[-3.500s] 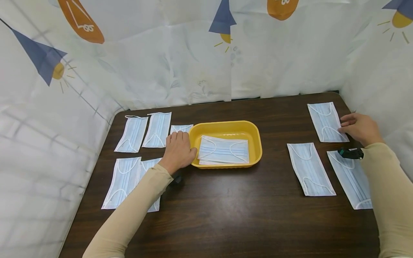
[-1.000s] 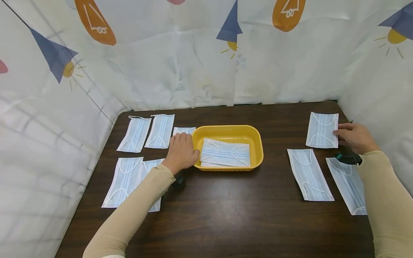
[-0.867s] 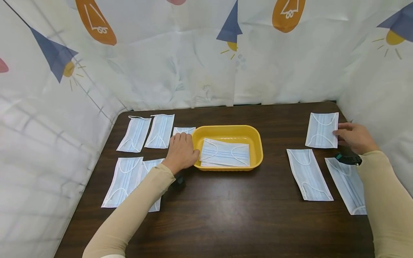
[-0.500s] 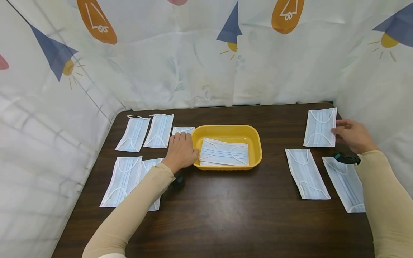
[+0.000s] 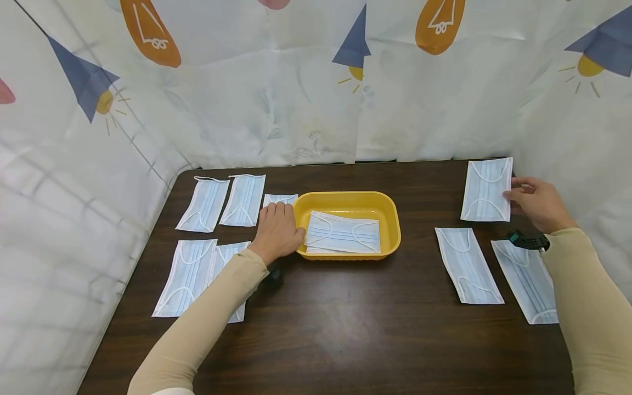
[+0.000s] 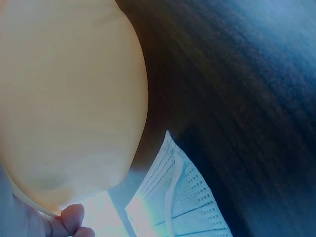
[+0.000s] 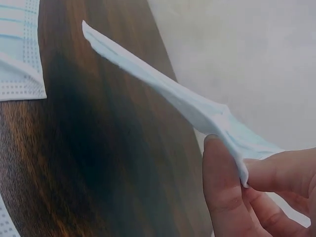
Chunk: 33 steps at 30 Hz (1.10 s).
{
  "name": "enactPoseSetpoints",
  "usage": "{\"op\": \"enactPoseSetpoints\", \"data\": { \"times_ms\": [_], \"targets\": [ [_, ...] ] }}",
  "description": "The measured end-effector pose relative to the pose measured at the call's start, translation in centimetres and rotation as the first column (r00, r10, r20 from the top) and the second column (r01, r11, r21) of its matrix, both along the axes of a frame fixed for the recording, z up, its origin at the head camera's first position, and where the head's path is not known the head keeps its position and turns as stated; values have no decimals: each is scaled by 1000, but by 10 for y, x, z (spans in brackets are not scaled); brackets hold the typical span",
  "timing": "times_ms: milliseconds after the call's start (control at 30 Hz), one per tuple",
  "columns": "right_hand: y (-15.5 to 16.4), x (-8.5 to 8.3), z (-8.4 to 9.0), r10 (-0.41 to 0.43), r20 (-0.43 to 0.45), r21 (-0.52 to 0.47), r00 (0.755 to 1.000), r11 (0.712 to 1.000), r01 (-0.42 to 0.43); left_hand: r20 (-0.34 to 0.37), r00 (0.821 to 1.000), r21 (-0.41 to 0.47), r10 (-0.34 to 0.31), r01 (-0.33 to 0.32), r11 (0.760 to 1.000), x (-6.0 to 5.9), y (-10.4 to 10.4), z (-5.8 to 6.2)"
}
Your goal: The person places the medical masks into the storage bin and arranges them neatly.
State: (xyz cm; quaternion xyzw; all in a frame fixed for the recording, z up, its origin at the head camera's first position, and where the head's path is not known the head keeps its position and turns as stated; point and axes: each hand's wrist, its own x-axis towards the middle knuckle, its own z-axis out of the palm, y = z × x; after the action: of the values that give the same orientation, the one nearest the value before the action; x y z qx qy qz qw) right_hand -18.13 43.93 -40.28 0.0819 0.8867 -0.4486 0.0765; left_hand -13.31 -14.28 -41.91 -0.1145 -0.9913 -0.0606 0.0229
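A person in long beige sleeves sits at a dark wooden table (image 5: 345, 329) walled in by white sheeting printed with orange bulbs and blue cones. A yellow tray (image 5: 390, 219) sits near the middle of the table and serves as the reference point here. Inside the tray lies a flat pale blue face mask (image 5: 343, 236), with the edge of another mask showing beneath it. The left hand (image 5: 276, 233) rests palm down against the tray's left end, its fingers lying over a mask (image 5: 279, 198) that is partly hidden under them and touching the tray's wall; the fingers look relaxed and close around nothing. The left wrist view shows only the tray's yellow wall, a fingertip and the corner of a mask just beside it. Further left of the tray lie four more masks: two side by side toward the back (image 5: 203, 204) (image 5: 242, 199), and two overlapping toward the front (image 5: 186, 276) (image 5: 228, 274), the nearer one partly under the sleeve. Well to the right of the tray, the right hand (image 5: 535, 204) pinches the right edge of a raised mask (image 5: 486, 189) between thumb and fingers; the right wrist view shows it held clear of the wood, edge on. Below that hand, right of the tray, two more masks lie flat side by side (image 5: 468, 265) (image 5: 525, 280). A small dark device with a green part (image 5: 527, 240) sits at the right wrist.
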Motion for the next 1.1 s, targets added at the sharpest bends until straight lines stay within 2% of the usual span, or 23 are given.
{"op": "enactPoseSetpoints", "data": {
  "times_ms": [567,1100],
  "targets": [
    [-27,1,17,18,-57,54,998,998,-15,-3,1000,13,-7,7,1000,0,-1,-1],
    [-65,3,37,79,-145,100,986,993,-65,8,1000,6,-9,9,1000,-1,-2,0]
  ]
}}
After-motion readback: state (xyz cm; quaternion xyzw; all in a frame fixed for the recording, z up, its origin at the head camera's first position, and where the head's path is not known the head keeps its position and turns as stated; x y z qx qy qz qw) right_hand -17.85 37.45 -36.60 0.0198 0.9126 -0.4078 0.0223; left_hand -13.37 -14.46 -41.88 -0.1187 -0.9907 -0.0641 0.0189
